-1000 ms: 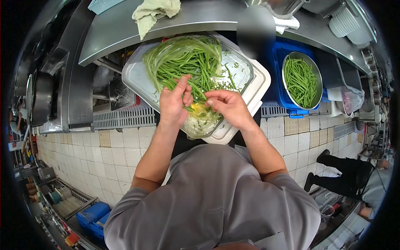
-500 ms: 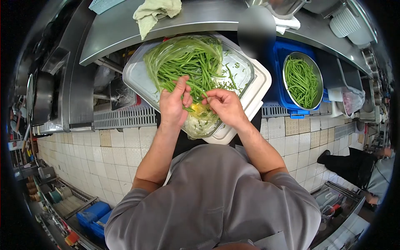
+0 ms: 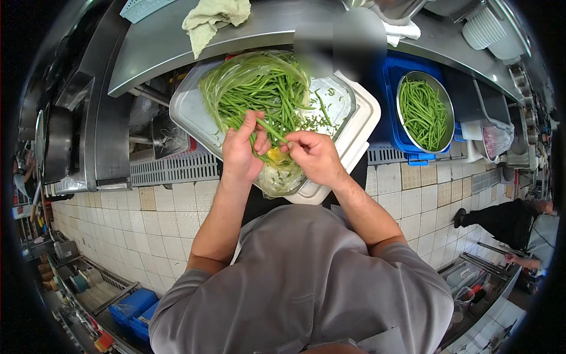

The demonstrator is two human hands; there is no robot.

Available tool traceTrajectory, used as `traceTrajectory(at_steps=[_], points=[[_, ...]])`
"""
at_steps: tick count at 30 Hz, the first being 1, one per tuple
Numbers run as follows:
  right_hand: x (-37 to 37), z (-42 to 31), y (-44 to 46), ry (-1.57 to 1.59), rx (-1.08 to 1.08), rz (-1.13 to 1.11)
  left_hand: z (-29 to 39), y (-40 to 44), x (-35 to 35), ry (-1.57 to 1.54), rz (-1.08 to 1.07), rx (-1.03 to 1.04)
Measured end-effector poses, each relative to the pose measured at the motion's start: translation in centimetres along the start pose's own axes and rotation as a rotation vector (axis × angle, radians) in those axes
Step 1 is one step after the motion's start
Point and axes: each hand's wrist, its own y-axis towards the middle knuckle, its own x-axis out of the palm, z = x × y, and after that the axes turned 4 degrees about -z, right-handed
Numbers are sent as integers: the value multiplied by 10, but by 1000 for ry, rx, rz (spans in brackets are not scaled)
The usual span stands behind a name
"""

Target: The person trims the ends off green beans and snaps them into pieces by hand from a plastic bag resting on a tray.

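Note:
My left hand (image 3: 243, 150) is closed round a few green beans (image 3: 270, 129), which point toward the right. The fingertips of my right hand (image 3: 315, 154) pinch the end of a green bean. Just beyond both hands, an open clear plastic bag (image 3: 213, 97) full of green beans lies in a metal tray (image 3: 348, 105). Small trimmed bits (image 3: 315, 123) are scattered on the tray's right side. Below my fingers, part of the bag holds more bits and something yellow that I cannot make out.
A white lid or board (image 3: 367, 121) lies under the tray. To the right, a metal bowl of green beans (image 3: 423, 115) rests on a blue bin (image 3: 389, 85). A steel counter (image 3: 265, 32) with a cloth (image 3: 213, 22) runs along the far side. Another person (image 3: 519, 227) stands at the far right.
The beans between my hands now slant more plainly toward my right hand, whose fingers have drawn in slightly. The person at the right has shifted.

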Motion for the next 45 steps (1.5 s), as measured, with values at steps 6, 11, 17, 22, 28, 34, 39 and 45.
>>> traceTrajectory(at_steps=[6,11,17,22,28,34,39,45], points=[[-4,-3,-3,-448,-372,-49,0,-1,7,86,5,-84],[-8,-10,-9,-557,-356,-24,-2,-1,9,392,-37,-40],[-37,-37,4,-514,-328,200,-2,-19,21,740,-222,8],[-44,-28,4,-734,-612,47,-11,-23,25,1051,-214,15],[-28,-17,-9,-617,-464,142,-14,-25,25,1179,-206,140],[-16,13,8,181,41,269,-18,-23,38,1118,-328,358],[-35,-1,-5,-267,-135,118,-20,-24,30,268,-143,-69],[-7,-2,-17,-173,-157,-16,-55,-9,31,348,-28,193]])
